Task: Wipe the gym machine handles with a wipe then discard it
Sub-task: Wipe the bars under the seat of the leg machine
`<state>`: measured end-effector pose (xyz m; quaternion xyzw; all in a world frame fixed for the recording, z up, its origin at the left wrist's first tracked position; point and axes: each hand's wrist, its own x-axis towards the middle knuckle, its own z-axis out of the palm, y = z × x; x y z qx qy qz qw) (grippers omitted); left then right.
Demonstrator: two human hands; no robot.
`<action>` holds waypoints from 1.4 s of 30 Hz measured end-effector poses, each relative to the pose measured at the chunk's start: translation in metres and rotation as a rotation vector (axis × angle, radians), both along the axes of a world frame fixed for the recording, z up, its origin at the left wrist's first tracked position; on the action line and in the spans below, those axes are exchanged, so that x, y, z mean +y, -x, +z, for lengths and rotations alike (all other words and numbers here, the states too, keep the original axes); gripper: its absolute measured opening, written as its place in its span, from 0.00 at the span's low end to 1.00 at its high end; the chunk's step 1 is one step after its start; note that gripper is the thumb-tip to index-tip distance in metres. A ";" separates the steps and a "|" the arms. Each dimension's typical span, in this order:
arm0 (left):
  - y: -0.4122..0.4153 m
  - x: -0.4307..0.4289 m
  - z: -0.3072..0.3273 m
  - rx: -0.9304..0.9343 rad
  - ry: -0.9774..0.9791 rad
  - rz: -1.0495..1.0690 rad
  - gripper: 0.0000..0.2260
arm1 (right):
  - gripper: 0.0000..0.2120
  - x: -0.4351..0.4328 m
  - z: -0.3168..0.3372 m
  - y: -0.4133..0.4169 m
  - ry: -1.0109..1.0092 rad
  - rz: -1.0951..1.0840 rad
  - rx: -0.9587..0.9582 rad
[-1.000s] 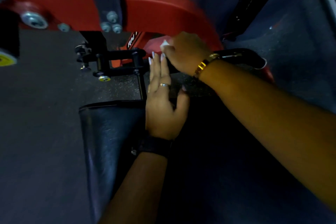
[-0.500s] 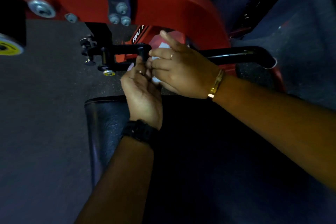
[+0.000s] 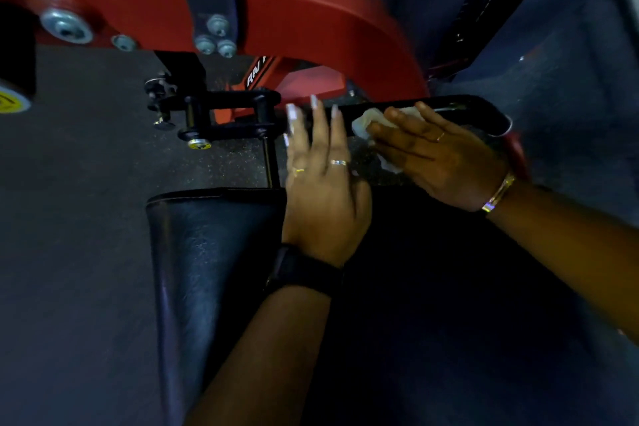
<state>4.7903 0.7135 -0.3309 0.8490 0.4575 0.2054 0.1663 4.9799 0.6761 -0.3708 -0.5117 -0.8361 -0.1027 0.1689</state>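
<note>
Wiping is under way: the right grip [image 3: 439, 156], fingers straight, presses the wipe [image 3: 368, 123] onto the black handle [image 3: 466, 104]; the left grip [image 3: 321, 197], fingers spread, holds nothing just beside it; finishing the handles and discarding likely remain

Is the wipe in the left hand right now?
No, the right hand presses the wipe on the black handle; the left hand holds nothing.

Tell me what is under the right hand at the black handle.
A crumpled white wipe, held by the right hand against the black handle. Its ends show beyond the fingers; the middle, and the bar there, are covered.
</note>
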 end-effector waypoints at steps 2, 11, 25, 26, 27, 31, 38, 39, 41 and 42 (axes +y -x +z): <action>-0.002 -0.006 -0.003 0.219 -0.069 -0.023 0.30 | 0.19 -0.008 -0.004 0.002 -0.001 -0.127 0.079; -0.014 -0.008 -0.006 0.518 -0.172 0.019 0.36 | 0.14 0.035 0.013 0.055 -0.102 -0.530 0.295; -0.060 -0.028 -0.021 0.458 -0.261 -0.036 0.25 | 0.13 0.002 -0.007 0.019 -0.077 -0.537 0.367; -0.067 -0.029 -0.024 0.453 -0.256 -0.019 0.25 | 0.13 0.006 -0.007 0.015 -0.080 -0.550 0.335; -0.071 -0.029 -0.026 0.461 -0.254 -0.010 0.25 | 0.13 0.008 -0.009 0.008 -0.075 -0.592 0.319; -0.080 -0.029 -0.029 0.480 -0.246 -0.004 0.29 | 0.22 -0.011 -0.020 -0.026 0.114 -0.872 0.553; -0.111 -0.033 -0.040 0.414 -0.289 -0.179 0.25 | 0.17 -0.022 -0.014 -0.010 0.014 -0.760 0.695; -0.115 -0.034 -0.042 0.411 -0.282 -0.167 0.25 | 0.18 -0.020 -0.014 -0.012 0.048 -0.754 0.693; -0.119 -0.037 -0.044 0.415 -0.279 -0.125 0.25 | 0.21 -0.019 -0.018 -0.026 0.166 -0.813 0.692; -0.120 -0.037 -0.043 0.429 -0.281 -0.120 0.25 | 0.22 -0.021 -0.019 -0.035 0.244 -0.866 0.705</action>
